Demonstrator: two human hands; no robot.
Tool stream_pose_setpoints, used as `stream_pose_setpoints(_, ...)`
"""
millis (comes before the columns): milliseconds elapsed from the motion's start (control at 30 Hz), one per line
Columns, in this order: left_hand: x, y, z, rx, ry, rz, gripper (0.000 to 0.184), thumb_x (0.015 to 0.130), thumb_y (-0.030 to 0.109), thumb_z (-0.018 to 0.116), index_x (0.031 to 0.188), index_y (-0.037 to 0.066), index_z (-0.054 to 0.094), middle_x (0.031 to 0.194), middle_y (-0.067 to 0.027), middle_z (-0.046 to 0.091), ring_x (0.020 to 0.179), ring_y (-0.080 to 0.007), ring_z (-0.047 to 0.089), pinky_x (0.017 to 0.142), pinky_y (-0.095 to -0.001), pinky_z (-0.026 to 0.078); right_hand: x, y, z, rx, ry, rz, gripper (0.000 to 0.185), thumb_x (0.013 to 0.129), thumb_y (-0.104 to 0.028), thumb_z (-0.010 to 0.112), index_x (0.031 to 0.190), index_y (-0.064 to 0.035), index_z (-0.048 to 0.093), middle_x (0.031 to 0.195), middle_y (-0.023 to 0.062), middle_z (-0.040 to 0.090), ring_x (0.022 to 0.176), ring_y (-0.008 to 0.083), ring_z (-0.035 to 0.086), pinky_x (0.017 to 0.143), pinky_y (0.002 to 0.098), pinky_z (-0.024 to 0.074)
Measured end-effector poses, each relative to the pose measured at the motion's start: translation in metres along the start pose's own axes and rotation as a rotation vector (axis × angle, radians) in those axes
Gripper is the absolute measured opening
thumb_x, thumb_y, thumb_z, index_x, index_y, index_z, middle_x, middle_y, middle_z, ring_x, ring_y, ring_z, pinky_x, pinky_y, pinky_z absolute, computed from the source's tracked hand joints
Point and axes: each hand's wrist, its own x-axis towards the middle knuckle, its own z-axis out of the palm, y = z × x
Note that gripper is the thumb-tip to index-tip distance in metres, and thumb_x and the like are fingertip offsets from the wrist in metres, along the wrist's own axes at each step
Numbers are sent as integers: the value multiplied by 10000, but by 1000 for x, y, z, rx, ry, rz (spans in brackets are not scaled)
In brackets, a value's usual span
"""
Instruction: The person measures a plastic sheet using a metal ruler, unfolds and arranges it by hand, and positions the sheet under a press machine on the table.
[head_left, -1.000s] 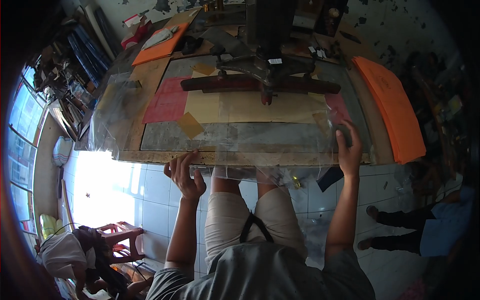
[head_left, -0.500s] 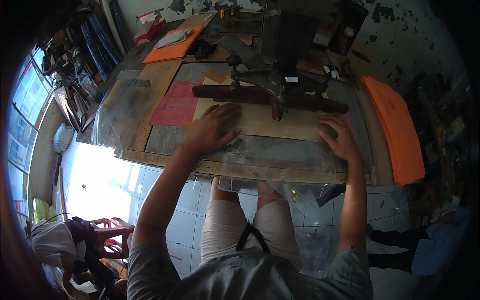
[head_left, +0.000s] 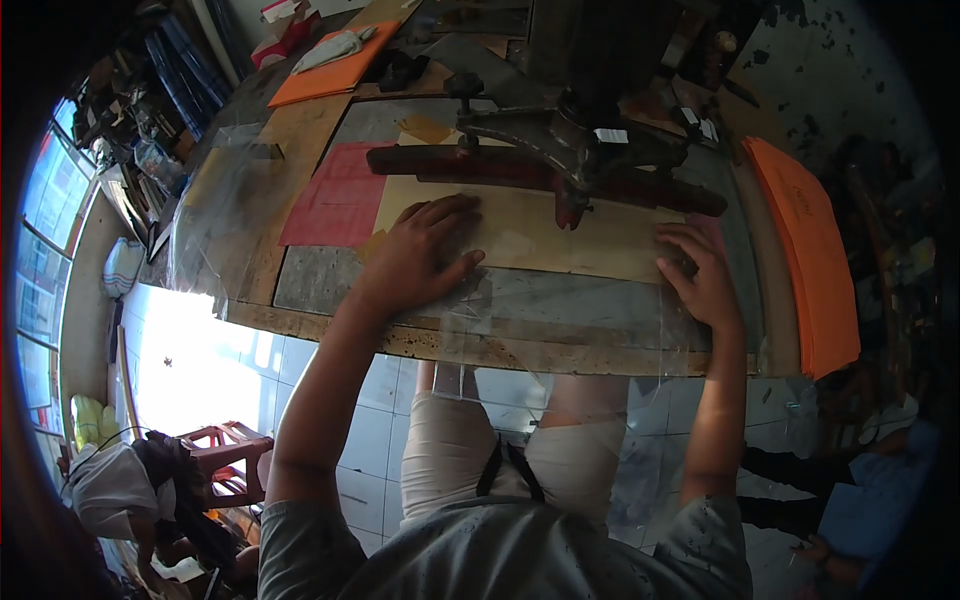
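A cream sheet lies on the grey metal plate of the table, partly under the dark bar of a press. My left hand rests on the left part of this sheet, fingers spread and thumb out to the right. At the sheet's right end is my right hand, its fingers slightly bent and apart, touching the edge. A pink sheet sticks out at the left beside the cream one. Clear plastic film hangs over the table's front edge between my forearms.
A tall stack of orange sheets stands at the table's right edge. More orange sheets lie at the back left, with a pale cloth on top. Another person is at the lower right; a red stool stands lower left.
The whole view has shifted slightly, the table appearing a little nearer. Both hands keep nearly the same places on the cream sheet.
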Motion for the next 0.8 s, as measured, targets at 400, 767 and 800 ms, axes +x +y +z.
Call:
stream_pose_setpoints(400, -3, -6, 10, 76, 172, -147, 344, 958, 282, 686, 1214, 53, 709, 1283, -129, 660, 1234, -347, 600, 1088, -456, 442, -5, 25, 9, 115, 228, 181, 276, 992, -261, 709, 1085, -5, 751, 1036, 96, 697, 893, 204, 642, 806, 332, 505)
stream_pose_setpoints(767, 1, -4, 10, 85, 239, -204, 248, 889, 268, 770, 1012, 52, 781, 1102, -100, 678, 1113, -317, 619, 984, -443, 489, -2, 9, 3, 410, 193, 468, 243, 959, -174, 712, 1148, -27, 753, 786, -31, 630, 710, 61, 568, 653, 256, 454)
stream_pose_setpoints(800, 1, -4, 10, 87, 234, -198, 244, 882, 264, 777, 1004, 52, 778, 1101, -98, 678, 1109, -317, 619, 980, -444, 493, -2, 10, 2, 435, 190, 465, 249, 955, -165, 707, 1159, -28, 749, 788, -33, 631, 715, 59, 568, 663, 253, 455)
